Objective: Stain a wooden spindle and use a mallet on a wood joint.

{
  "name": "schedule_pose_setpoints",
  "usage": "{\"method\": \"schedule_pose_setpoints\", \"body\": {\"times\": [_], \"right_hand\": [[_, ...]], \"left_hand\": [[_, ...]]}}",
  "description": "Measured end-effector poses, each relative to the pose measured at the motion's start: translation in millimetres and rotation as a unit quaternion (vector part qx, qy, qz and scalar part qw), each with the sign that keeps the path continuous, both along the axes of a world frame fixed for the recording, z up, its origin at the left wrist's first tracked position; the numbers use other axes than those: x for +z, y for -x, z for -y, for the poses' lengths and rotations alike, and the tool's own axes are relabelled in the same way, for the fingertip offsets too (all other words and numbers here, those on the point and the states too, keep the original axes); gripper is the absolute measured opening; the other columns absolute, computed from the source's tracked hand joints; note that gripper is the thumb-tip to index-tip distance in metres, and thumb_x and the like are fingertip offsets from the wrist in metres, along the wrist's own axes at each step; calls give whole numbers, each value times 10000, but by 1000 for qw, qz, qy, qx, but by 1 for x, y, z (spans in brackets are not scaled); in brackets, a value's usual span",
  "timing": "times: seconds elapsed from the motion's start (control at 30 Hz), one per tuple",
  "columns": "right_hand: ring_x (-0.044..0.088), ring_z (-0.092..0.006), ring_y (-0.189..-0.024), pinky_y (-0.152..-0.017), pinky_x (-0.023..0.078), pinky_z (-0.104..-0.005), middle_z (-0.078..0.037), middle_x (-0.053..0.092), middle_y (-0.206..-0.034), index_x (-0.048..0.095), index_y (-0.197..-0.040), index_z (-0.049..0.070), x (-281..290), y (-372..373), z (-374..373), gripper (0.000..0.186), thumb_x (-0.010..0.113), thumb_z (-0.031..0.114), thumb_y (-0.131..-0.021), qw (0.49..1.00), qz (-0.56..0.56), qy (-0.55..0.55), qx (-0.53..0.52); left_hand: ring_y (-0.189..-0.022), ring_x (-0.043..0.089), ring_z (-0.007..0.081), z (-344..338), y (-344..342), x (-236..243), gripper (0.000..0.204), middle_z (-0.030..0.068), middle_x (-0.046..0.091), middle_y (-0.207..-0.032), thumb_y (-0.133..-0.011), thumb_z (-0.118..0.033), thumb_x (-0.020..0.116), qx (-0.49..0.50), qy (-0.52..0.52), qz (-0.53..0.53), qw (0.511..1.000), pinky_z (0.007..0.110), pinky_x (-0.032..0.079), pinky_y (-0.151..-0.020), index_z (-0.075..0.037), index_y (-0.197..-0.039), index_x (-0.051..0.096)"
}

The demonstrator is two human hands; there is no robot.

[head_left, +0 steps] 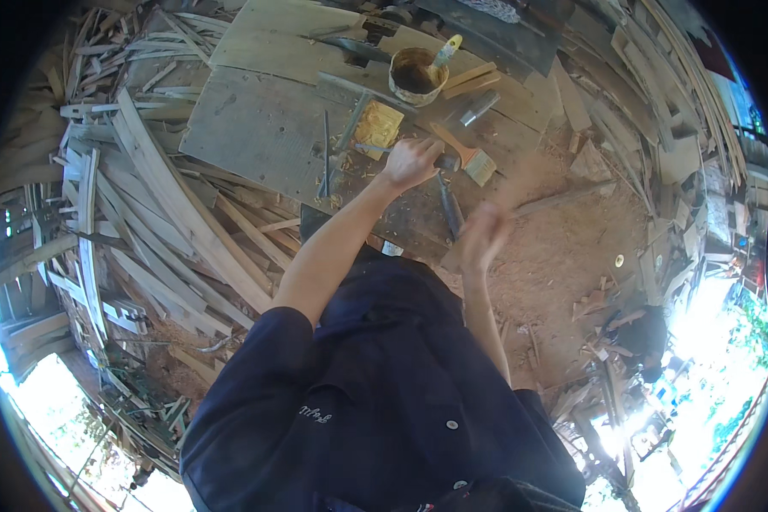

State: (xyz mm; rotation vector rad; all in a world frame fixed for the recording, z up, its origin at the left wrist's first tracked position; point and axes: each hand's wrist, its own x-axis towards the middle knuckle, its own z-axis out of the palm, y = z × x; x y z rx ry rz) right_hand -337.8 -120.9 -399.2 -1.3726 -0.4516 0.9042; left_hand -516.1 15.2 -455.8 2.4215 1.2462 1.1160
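My left hand (413, 162) is closed around a chisel; its dark handle end (449, 160) sticks out to the right. The thin blade (372, 148) points left across a yellow carved wooden block (379, 125) on the workbench. Lower right, my right hand (485, 232) is smeared by motion, closed around what looks like a length of wood (527, 177), blurred too. A flat paintbrush (468, 155) with a wooden handle lies just right of my left hand. Between the hands rests a dark-handled tool (450, 205).
On the workbench (247, 128) stands a crusted pot (416, 78) with a brush (445, 53) in it. Beside it are wood strips (471, 81) and a shiny metal cylinder (480, 108). A dark rod (326, 154) lies left. Piled boards (179, 196) crowd the left side.
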Motion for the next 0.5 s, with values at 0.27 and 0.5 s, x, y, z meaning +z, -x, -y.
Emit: {"method": "schedule_pose_setpoints", "body": {"times": [0.27,0.5], "right_hand": [[548,-105,-662,-538,457,-275,-22,539,-825,479,-1225,103,-9,38,25,392,542,461,-1080,985,-37,117,118],[534,-112,-563,-494,465,-288,-14,537,-778,495,-1199,105,-20,32,12,355,553,432,-1075,949,-80,170,253]], "left_hand": [[-694,686,290,-1,-4,-23,291,63,649,-775,-671,-123,778,-3,-3,-36,999,413,551,-620,-113,-901,600],[-630,666,299,-7,-6,-30,187,66,614,-697,-697,-105,727,20,-33,-45,998,420,539,-562,-105,-805,575]]}}
